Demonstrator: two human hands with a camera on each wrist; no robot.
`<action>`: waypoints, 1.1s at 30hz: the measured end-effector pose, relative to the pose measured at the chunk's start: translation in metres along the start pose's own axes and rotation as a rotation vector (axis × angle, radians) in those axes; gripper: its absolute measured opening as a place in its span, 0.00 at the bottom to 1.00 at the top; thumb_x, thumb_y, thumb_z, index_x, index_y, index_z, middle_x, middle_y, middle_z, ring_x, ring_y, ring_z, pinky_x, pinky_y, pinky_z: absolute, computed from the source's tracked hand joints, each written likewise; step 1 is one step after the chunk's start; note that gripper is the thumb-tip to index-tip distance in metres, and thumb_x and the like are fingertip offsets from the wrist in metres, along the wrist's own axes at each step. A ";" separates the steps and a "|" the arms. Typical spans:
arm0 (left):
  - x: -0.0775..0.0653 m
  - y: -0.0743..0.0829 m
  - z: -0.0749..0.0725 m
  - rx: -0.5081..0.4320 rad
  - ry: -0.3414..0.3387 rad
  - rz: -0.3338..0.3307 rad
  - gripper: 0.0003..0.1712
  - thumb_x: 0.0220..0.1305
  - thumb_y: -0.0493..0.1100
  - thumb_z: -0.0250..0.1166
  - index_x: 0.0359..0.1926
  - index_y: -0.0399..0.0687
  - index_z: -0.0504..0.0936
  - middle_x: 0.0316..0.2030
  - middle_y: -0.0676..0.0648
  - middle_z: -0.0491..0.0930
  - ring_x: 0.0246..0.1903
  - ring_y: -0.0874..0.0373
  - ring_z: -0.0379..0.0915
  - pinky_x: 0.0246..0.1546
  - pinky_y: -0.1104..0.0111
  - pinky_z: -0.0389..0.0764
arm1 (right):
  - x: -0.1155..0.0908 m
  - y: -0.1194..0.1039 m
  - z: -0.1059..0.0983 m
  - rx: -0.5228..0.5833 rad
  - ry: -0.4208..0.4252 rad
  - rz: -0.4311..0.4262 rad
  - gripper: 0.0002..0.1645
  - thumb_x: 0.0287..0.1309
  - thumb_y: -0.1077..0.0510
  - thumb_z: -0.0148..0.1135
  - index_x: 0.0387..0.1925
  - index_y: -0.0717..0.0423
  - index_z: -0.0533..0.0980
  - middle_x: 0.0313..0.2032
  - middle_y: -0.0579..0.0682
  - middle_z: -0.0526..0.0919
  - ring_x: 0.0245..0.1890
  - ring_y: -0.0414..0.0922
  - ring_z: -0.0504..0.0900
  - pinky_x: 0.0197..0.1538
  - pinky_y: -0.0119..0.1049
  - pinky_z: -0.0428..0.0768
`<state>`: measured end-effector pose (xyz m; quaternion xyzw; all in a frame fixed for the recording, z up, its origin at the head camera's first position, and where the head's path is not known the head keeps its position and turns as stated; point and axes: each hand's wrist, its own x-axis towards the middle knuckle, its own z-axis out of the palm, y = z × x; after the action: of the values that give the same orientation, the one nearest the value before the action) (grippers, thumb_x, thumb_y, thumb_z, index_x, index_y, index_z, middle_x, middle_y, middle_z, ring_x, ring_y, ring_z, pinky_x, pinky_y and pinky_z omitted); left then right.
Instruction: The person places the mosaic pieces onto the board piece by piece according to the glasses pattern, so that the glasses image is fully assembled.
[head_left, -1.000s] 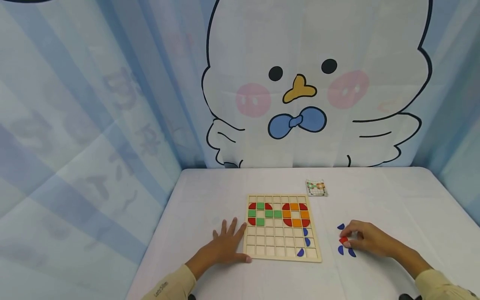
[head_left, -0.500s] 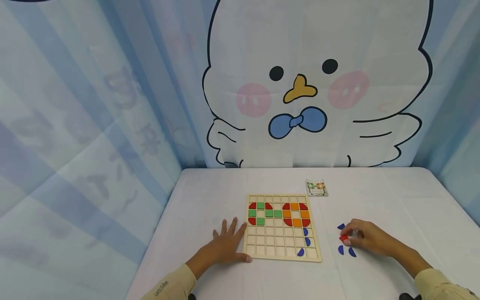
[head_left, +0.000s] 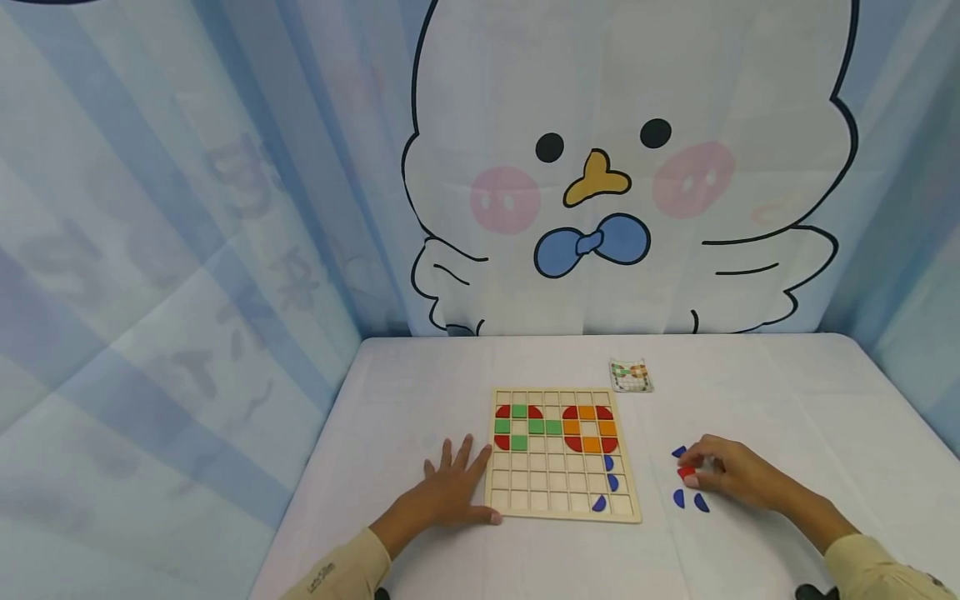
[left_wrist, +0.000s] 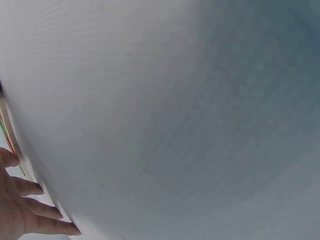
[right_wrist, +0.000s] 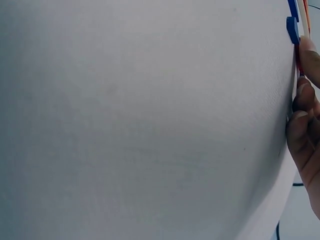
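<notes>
My left hand [head_left: 448, 492] lies with fingers spread at the left edge of a wooden grid board [head_left: 549, 505], index fingertip and thumb right at its rim. In the left wrist view its fingers [left_wrist: 42, 207] are straight. To the board's right, my right hand [head_left: 731, 472] pinches a small red piece [head_left: 686, 472] between thumb and index finger, low over the table. Around it lie a blue half-round piece [head_left: 678, 452] behind, and two more blue pieces [head_left: 678, 497] nearer the front. The right wrist view shows the red piece [right_wrist: 299, 60] edge-on at the fingertips.
On the board sit red quarter-rounds, green squares [head_left: 519, 411], orange squares [head_left: 587, 412] and blue half-rounds [head_left: 612, 482] at its right side. A small pattern card [head_left: 631, 376] lies behind the board's right corner. A printed curtain [head_left: 480, 167] hangs behind the white table [head_left: 420, 375].
My right hand has shifted slightly away from me, and the red piece has moved with it, farther from the two near blue pieces. The left hand stays in place.
</notes>
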<state>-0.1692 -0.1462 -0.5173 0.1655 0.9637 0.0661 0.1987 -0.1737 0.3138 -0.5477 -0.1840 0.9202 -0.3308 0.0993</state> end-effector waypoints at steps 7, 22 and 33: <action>0.001 -0.001 0.002 0.006 0.002 0.002 0.64 0.50 0.77 0.67 0.80 0.57 0.51 0.80 0.39 0.44 0.76 0.27 0.38 0.65 0.28 0.56 | -0.001 0.000 0.000 -0.003 0.005 -0.010 0.12 0.56 0.49 0.73 0.41 0.44 0.82 0.38 0.39 0.79 0.31 0.32 0.69 0.33 0.27 0.72; 0.003 -0.003 0.002 0.005 -0.002 0.008 0.64 0.51 0.77 0.66 0.80 0.57 0.50 0.80 0.38 0.43 0.76 0.26 0.37 0.64 0.28 0.56 | 0.007 -0.022 0.006 0.145 -0.036 0.056 0.12 0.61 0.54 0.69 0.45 0.53 0.80 0.37 0.45 0.82 0.30 0.35 0.77 0.36 0.28 0.80; 0.000 -0.001 0.000 -0.011 -0.001 0.009 0.63 0.51 0.76 0.67 0.80 0.56 0.52 0.80 0.38 0.44 0.76 0.26 0.37 0.65 0.28 0.55 | 0.041 -0.057 0.022 0.161 0.019 0.072 0.12 0.61 0.54 0.70 0.45 0.53 0.83 0.34 0.45 0.83 0.26 0.41 0.75 0.29 0.30 0.78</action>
<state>-0.1697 -0.1469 -0.5175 0.1688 0.9625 0.0722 0.1996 -0.1888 0.2437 -0.5302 -0.1392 0.8976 -0.4015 0.1170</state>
